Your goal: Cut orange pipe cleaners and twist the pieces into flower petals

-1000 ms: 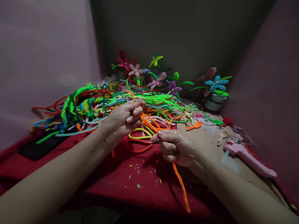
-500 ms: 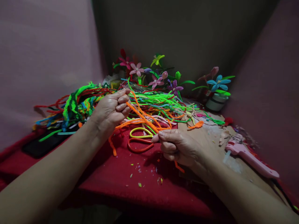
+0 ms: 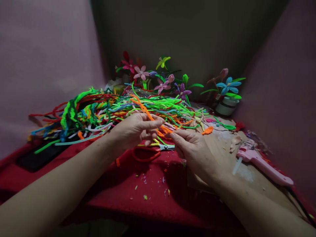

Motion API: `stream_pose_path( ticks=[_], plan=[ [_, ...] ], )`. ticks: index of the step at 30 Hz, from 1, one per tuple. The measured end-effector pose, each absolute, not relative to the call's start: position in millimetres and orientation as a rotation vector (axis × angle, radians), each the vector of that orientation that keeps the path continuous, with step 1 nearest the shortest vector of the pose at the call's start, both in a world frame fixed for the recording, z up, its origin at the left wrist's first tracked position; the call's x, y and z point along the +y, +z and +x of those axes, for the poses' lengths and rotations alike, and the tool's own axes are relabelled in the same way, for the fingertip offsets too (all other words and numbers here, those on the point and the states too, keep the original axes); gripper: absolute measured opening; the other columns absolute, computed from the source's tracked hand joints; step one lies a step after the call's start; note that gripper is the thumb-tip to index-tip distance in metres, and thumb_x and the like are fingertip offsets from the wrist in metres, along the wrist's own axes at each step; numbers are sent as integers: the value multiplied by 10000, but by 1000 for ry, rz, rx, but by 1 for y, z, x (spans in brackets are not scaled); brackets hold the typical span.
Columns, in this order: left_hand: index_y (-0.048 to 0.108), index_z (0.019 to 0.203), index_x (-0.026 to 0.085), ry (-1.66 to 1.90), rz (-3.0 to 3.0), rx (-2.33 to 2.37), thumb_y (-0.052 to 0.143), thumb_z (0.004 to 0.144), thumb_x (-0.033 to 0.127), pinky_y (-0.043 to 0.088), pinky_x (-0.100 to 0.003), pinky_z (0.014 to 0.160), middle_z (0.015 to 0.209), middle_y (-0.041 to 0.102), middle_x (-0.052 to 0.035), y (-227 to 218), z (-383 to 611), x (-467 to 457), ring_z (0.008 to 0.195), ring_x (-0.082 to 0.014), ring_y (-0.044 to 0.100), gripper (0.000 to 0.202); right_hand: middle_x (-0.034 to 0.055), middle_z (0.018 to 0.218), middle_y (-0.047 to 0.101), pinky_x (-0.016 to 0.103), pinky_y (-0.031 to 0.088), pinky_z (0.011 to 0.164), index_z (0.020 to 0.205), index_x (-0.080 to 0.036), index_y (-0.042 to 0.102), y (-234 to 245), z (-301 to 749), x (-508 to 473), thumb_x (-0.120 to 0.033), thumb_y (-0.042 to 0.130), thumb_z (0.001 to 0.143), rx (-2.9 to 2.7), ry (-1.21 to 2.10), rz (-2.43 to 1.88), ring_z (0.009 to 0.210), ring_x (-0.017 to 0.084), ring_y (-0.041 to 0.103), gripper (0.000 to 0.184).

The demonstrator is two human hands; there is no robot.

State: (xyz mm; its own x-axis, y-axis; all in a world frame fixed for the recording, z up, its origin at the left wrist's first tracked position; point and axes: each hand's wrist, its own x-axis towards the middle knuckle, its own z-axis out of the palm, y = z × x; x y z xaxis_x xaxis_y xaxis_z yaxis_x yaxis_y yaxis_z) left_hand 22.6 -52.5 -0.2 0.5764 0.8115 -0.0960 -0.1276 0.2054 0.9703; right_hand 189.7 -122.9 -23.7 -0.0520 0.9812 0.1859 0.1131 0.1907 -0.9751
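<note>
Orange pipe cleaners [image 3: 146,111] run between my two hands, bent at their upper end and rising above my left hand. My left hand [image 3: 135,130] is closed around them, thumb against the fingers. To its right, my right hand [image 3: 191,144] pinches their lower ends between thumb and fingertips. The fingers partly cover where the strands cross. Just below my hands lie scissors [image 3: 166,147] with one red and one yellow handle; my left hand hides part of the handles and my right hand covers the blade tips.
A heap of coloured pipe cleaners [image 3: 158,102] spreads across the back of the red cloth [image 3: 116,197]. Behind it stand pipe-cleaner flowers [image 3: 161,86]. A pink glue gun [image 3: 266,166] rests on cardboard [image 3: 222,148] at right, near a jar [image 3: 227,106]. A black phone-like slab [image 3: 37,158] lies left.
My left hand has come down and to the right, closer to my right hand, sliding lower along the orange pipe cleaners. Their upper end now stands free above it, and the scissors' blades have come into view.
</note>
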Motion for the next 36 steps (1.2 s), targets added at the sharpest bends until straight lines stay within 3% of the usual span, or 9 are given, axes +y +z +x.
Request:
stream_pose_path(
  ticks=[5,9,13,18,21,30,32,36],
  plan=[
    [676,750,110,685,1355,714,652,748,176,407,-154,362,490,575,0,0,25,-62,395,-64,481,70,-73,471,360,209,192,403,617,-151,576,-26,188,-124,-318,550,832,-1425,1048,-1146,424,41,265,273],
    [669,730,120,782,1370,716,650,740,173,403,-145,393,489,561,0,0,26,-61,410,-59,477,58,-82,435,360,199,180,377,626,-163,559,-27,188,-123,-340,583,807,-1301,1286,-1059,391,42,260,253],
    [661,724,124,903,1355,744,660,731,187,395,-153,406,468,527,3,-2,25,-56,400,-63,460,63,-75,457,484,179,180,345,695,-190,519,-31,191,-120,-291,617,770,-1068,1518,-946,353,40,261,160],
    [626,644,120,910,1355,771,653,740,197,372,-153,405,472,513,5,-6,23,-50,392,-54,443,126,-40,517,586,166,252,339,718,-185,505,-35,193,-116,-250,604,765,-980,1607,-885,342,40,338,128],
    [619,637,128,915,1368,778,653,741,201,367,-152,398,488,523,8,-8,23,-49,396,-52,449,132,-27,543,614,161,234,327,760,-178,523,-33,194,-116,-247,595,763,-984,1615,-907,323,33,341,100],
    [601,571,117,944,1423,797,627,765,197,364,-154,377,460,519,-4,-6,27,-54,378,-65,457,212,-110,363,445,166,133,282,803,-208,522,-29,194,-118,-330,571,805,-1023,1666,-935,260,31,178,131],
    [627,616,107,960,1362,758,615,780,196,429,-174,436,545,595,-42,-4,30,-57,449,-94,540,187,-110,360,435,160,150,283,804,-205,525,-30,194,-118,-319,568,808,-1018,1677,-915,258,30,189,122],
    [650,727,93,962,1144,588,531,849,170,536,-271,684,743,680,-101,-4,37,-64,671,-154,651,187,-48,504,573,170,305,332,787,-186,532,-33,193,-116,-295,577,793,-1011,1627,-911,320,48,392,118]
  ],
)
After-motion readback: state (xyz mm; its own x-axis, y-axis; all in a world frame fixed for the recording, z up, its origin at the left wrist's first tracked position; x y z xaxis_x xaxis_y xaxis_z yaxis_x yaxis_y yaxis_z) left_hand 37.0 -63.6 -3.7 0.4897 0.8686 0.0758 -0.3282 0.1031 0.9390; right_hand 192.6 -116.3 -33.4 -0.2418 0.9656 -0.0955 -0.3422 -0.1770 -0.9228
